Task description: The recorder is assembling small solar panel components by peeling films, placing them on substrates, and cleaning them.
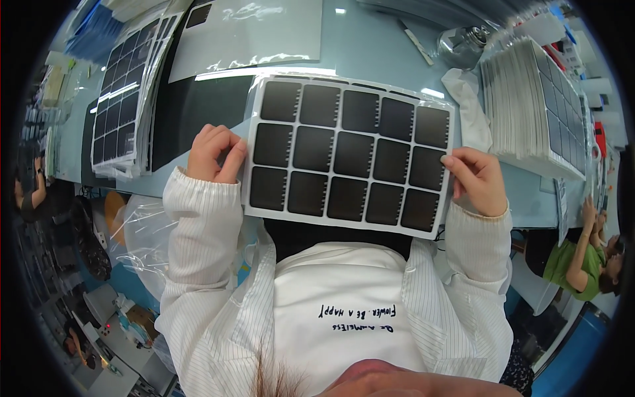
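A white sheet (354, 153) carrying rows of black, round-cornered squares with small teeth along one side is in front of me, its near edge overhanging the table's front. My left hand (215, 155) is closed at the sheet's left edge, thumb and forefinger pinched there. At the opposite edge, my right hand (477, 177) grips the sheet between thumb and fingers. A glossy clear margin shows along its upper left side. Further squares peek out behind the far edge, so something similar lies beneath, mostly hidden.
Stacks of similar sheets stand left (119, 99) and right (519, 109). Beyond lie a large pale sheet (264, 33), a white pen-like tool (415, 42), a glass jar (462, 47) and a crumpled white cloth (467, 99). A person in green (575, 268) sits at right.
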### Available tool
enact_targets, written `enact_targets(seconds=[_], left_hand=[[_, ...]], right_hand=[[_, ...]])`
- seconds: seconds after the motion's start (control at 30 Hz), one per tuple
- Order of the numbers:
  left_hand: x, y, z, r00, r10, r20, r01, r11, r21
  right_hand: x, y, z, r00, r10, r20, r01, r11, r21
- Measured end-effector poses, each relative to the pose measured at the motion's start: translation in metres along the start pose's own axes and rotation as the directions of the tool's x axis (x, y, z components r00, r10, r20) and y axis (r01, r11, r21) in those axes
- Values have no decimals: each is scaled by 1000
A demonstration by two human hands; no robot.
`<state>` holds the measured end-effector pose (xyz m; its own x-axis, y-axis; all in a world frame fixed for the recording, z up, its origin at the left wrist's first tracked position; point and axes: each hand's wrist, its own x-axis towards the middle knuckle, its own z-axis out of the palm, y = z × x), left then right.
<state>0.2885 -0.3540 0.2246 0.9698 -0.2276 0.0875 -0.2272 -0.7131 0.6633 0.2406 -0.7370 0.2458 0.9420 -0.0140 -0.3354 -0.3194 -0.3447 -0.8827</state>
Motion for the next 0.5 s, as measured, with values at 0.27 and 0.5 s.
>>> enact_targets(seconds=[0.27,0.5], left_hand=[[3,4,-6,994,-30,101,48,983,-178],[5,-2,-19,959,161,232,-65,926,-373]], right_hand=[[4,0,11,998,-39,-51,41,998,40],[-8,-11,8,998,-46,-45,50,993,106]])
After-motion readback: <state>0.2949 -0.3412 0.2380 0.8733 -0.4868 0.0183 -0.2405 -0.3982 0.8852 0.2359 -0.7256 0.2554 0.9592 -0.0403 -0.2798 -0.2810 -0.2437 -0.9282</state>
